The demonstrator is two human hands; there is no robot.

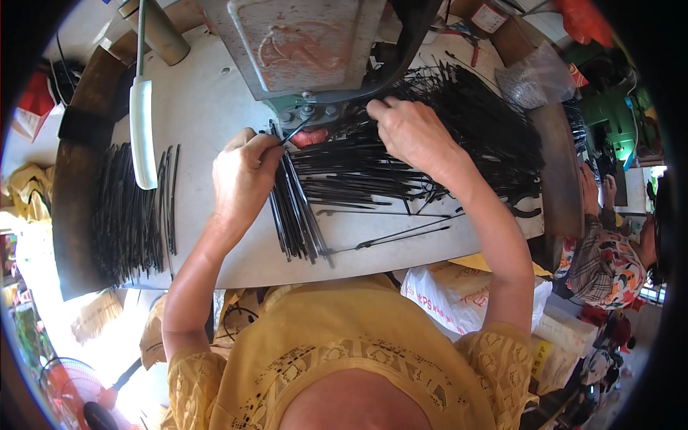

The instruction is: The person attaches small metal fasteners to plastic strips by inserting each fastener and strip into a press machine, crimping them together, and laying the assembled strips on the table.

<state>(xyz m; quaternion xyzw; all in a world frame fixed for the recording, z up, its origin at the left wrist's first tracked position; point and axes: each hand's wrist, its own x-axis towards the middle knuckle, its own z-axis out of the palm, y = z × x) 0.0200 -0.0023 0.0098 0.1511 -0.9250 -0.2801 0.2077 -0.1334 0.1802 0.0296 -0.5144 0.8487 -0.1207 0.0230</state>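
My left hand [244, 172] is closed, its thumb and fingers pinching a thin black rod [296, 130] that points up toward the machine's bolted base. Below that hand a bundle of black rods [295, 208] lies on the table, pointing toward me. My right hand [416, 136] hovers at the large tangled pile of black rods [476, 129], fingers curled together. Whatever its fingertips may hold is hidden. Between the hands more rods [351, 172] lie sideways. A red, wrapped-looking piece [309, 137] sits by the base of the press-like machine [297, 46].
A lamp [142, 132] on a flexible neck hangs over the left side, near another row of rods [129, 215]. A metal flask [154, 32] stands at the back left. Red-handled pliers [474, 54] and a clear plastic bag [537, 75] lie back right. Another person's hand [589, 190] shows far right.
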